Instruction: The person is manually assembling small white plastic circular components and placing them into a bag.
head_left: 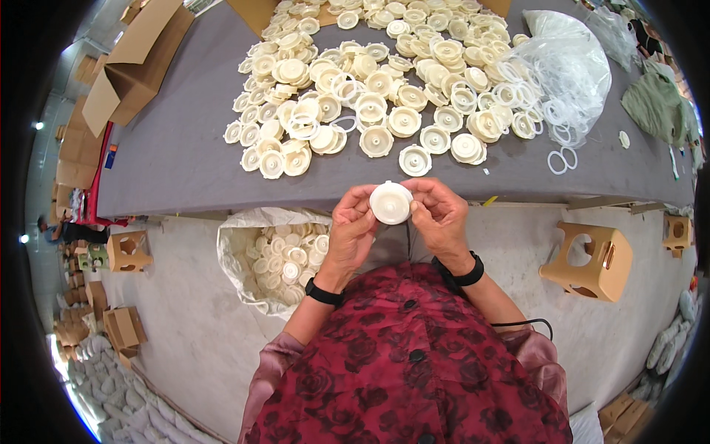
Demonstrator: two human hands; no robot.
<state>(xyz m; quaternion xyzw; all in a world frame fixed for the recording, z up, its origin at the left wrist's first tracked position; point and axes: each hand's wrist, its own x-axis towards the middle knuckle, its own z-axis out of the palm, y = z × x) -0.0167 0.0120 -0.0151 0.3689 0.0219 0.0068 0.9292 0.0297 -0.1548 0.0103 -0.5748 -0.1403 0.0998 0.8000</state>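
Observation:
Between my two hands, just off the table's near edge, is a round cream plastic lid [390,203], its flat face turned up. My left hand [353,226] grips its left rim with thumb and fingers. At the right rim, my right hand [441,216] pinches it the same way. Beyond them, a heap of similar cream lids [376,140] covers much of the grey table [177,140]. Several thin white rings [303,126] lie among the lids. More rings spill from a clear plastic bag [573,66] at the far right.
A white sack [237,255] holding many lids stands on the floor by my left arm. Tan plastic stools [592,259] stand on the right and left. An open cardboard box [133,66] sits at the table's far left, and a green cloth [654,103] lies on its right.

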